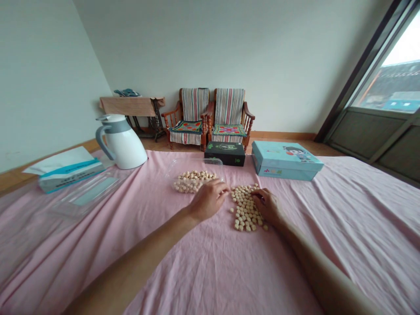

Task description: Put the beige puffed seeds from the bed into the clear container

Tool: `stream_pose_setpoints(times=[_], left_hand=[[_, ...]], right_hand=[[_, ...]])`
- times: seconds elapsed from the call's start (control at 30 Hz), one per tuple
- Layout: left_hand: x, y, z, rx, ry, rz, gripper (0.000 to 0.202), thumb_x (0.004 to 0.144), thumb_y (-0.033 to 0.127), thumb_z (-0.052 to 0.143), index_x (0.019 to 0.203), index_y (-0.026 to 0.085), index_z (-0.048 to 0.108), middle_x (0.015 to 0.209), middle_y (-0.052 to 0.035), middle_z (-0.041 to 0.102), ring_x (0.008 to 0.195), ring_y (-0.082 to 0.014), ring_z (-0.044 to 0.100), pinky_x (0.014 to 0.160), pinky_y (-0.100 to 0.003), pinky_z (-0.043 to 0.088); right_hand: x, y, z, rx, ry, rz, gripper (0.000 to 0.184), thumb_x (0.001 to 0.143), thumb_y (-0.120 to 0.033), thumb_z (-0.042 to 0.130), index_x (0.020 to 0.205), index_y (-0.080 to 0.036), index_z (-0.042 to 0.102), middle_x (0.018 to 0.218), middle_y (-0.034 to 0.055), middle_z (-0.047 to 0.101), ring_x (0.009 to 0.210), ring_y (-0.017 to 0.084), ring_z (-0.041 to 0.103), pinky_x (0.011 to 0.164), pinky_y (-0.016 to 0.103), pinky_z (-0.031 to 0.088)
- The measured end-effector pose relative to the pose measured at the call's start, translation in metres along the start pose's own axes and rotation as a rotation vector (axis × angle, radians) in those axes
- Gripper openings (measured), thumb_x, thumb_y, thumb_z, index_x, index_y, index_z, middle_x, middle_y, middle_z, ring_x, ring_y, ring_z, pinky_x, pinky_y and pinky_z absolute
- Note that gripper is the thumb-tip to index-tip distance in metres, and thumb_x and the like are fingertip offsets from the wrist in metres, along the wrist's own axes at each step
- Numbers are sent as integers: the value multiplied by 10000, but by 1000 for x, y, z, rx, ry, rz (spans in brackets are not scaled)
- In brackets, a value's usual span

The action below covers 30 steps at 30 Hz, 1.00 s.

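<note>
Wrinkled pink cloth (pixel 210 275) holds rounded pellets (pixel 246 210) between left hand (pixel 208 200) and right hand (pixel 266 205).

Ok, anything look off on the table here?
Loose cream-coloured round pieces lie straight on the wrinkled pink cloth in two heaps, with no container under them, which looks odd for small food-like pieces. A few strays sit apart from the nearer heap, just below the right hand.
</note>
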<state>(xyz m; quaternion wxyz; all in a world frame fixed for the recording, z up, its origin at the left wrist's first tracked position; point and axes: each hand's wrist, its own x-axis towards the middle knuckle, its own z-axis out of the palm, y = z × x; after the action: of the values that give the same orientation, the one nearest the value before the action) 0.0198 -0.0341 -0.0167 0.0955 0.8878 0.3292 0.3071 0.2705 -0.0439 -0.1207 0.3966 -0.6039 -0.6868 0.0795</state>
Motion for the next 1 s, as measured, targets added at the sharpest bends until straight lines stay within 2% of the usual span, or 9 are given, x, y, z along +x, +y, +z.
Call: stream_pose_setpoints(times=[0.1, 0.17, 0.3, 0.43, 0.63, 0.73, 0.8, 0.87, 1.0], left_hand=[[-10, 5, 34, -39, -187, 14, 153, 783, 73, 524, 847, 161, 632, 890, -49, 626, 855, -170, 573, 793, -283, 443], [-16, 5, 49, -29, -234, 7, 181, 785, 66, 513, 877, 160, 638, 917, -57, 623, 894, -179, 567, 815, -290, 441], [-23, 5, 55, -8, -237, -9, 201, 802, 64, 483, 901, 156, 632, 900, -57, 611, 893, -178, 561, 800, -289, 442], [-20, 6, 33, 37, -199, 4, 159, 817, 105, 489, 876, 162, 625, 873, -51, 610, 853, -176, 566, 767, -290, 445], [-1, -12, -30, 203, 217, -132, 189, 827, 146, 491, 966, 181, 613, 965, -88, 607, 941, -230, 534, 846, -370, 425], [3, -17, -40, 230, 337, -178, 275, 823, 167, 499, 1082, 179, 591, 1076, -111, 585, 1028, -259, 501, 919, -403, 392], [1, -13, -29, 155, 260, -128, 214, 844, 179, 479, 1006, 193, 618, 996, -80, 616, 969, -223, 539, 879, -359, 427], [-2, -7, -8, 46, 65, -29, 176, 853, 162, 466, 897, 193, 633, 891, -47, 634, 879, -181, 573, 809, -306, 458], [-6, 5, 37, 68, -191, 18, 223, 804, 65, 457, 905, 175, 623, 951, -51, 622, 922, -172, 568, 821, -285, 457]], right_hand=[[0, 1, 0, 13, 1, -7, 235, 792, -250, 469, 910, -168, 655, 887, 78, 630, 788, 195, 606, 721, 320, 483], [0, 1, 1, 16, 0, -8, 232, 794, -249, 469, 911, -166, 652, 892, 80, 629, 797, 196, 606, 726, 318, 482], [0, 2, 2, 14, 4, -2, 218, 789, -243, 473, 898, -173, 648, 879, 74, 626, 781, 195, 604, 710, 317, 482], [0, 2, 2, 21, -1, -4, 221, 794, -241, 467, 902, -166, 646, 884, 77, 622, 786, 193, 602, 719, 316, 482], [-1, 0, 1, 10, 3, 2, 226, 790, -233, 470, 909, -160, 648, 886, 78, 623, 781, 190, 601, 724, 314, 480], [-1, -1, 1, 10, 3, 3, 230, 791, -234, 466, 909, -155, 648, 893, 80, 624, 785, 189, 603, 724, 310, 478], [0, -1, 1, 10, 3, 3, 233, 796, -240, 464, 909, -154, 648, 890, 80, 622, 781, 188, 604, 717, 307, 476], [0, 0, 2, 10, 1, 5, 232, 798, -249, 465, 907, -156, 648, 886, 78, 622, 779, 189, 604, 712, 306, 475], [0, 1, 2, 19, -5, 7, 232, 799, -246, 461, 906, -154, 645, 890, 81, 621, 798, 192, 604, 727, 306, 479]])
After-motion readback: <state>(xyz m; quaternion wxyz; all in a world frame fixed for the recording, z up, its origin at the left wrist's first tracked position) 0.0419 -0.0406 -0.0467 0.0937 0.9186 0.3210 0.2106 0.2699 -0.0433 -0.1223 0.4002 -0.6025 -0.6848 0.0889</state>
